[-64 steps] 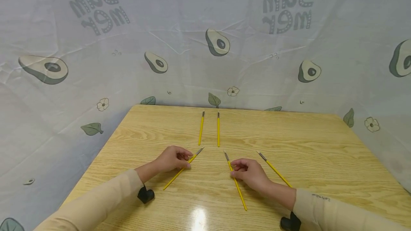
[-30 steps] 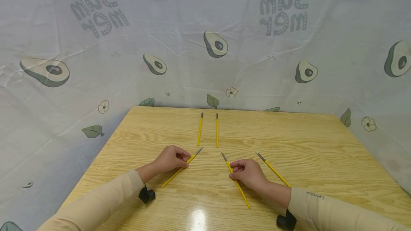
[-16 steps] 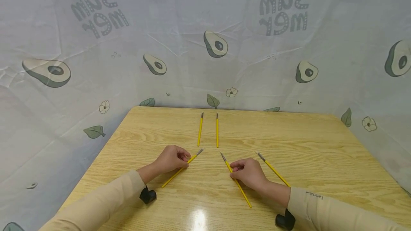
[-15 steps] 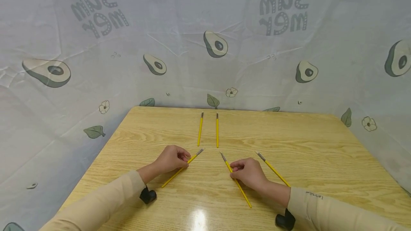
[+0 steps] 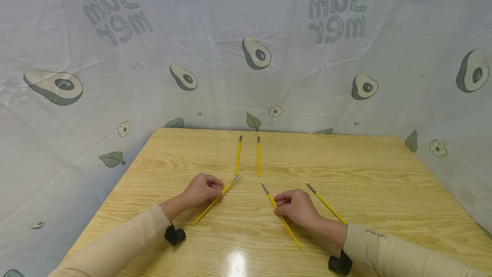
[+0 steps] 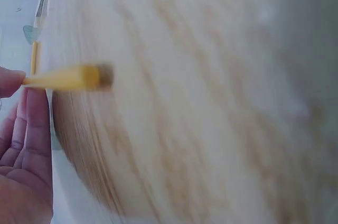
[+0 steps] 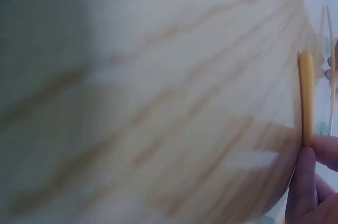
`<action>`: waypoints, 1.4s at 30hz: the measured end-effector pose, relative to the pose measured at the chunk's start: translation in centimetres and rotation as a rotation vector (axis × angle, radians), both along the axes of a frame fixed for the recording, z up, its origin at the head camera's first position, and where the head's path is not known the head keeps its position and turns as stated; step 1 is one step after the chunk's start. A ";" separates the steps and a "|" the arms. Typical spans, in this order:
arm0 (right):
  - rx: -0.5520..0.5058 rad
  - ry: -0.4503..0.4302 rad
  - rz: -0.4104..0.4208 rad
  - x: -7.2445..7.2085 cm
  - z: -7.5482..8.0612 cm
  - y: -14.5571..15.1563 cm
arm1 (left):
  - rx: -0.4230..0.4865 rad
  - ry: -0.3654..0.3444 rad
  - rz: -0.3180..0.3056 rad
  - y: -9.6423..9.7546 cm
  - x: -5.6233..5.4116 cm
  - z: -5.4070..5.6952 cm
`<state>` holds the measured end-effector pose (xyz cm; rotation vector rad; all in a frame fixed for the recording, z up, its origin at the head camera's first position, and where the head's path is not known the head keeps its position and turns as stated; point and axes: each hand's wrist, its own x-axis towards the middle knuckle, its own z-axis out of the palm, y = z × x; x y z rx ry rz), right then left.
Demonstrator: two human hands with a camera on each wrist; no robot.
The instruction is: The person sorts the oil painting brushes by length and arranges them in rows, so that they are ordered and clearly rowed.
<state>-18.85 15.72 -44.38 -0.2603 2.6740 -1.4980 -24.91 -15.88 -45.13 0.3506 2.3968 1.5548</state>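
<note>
In the head view my left hand [image 5: 201,189] pinches a slim paintbrush [image 5: 205,213] by its yellow handle, bristles pointing away and to the right. The left wrist view shows the handle's end [image 6: 87,77] jutting towards the camera from between thumb and fingers. My right hand [image 5: 300,208] pinches a second yellow paintbrush [image 5: 289,229], which slants with its bristles away and to the left. Thumb and forefinger meet on this handle [image 7: 307,97] in the right wrist view. Both brushes are close over the wooden table [image 5: 184,153].
Two similar paintbrushes lie near the far edge, a left one [image 5: 238,156] and a right one [image 5: 259,157], bristles away. Another paintbrush [image 5: 326,204] lies slanted beyond my right forearm, its near end hidden by the sleeve. A printed cloth [image 5: 215,25] hangs behind the table.
The right-hand paintbrush has turned slightly, its bristle end swinging left and its handle end right. My left hand and its paintbrush have shifted a little left. The other brushes stay put.
</note>
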 end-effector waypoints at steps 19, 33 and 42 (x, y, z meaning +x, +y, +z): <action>-0.001 -0.009 0.035 -0.1 0.4 0.1 | 0.166 -0.130 0.108 0.4 2.0 0.4; -0.073 -0.143 -0.021 -0.2 0.7 0.0 | 0.204 -0.158 0.084 0.8 2.8 0.0; -0.155 -0.152 -0.054 0.0 0.7 -0.7 | 0.199 -0.166 0.077 1.1 3.2 0.3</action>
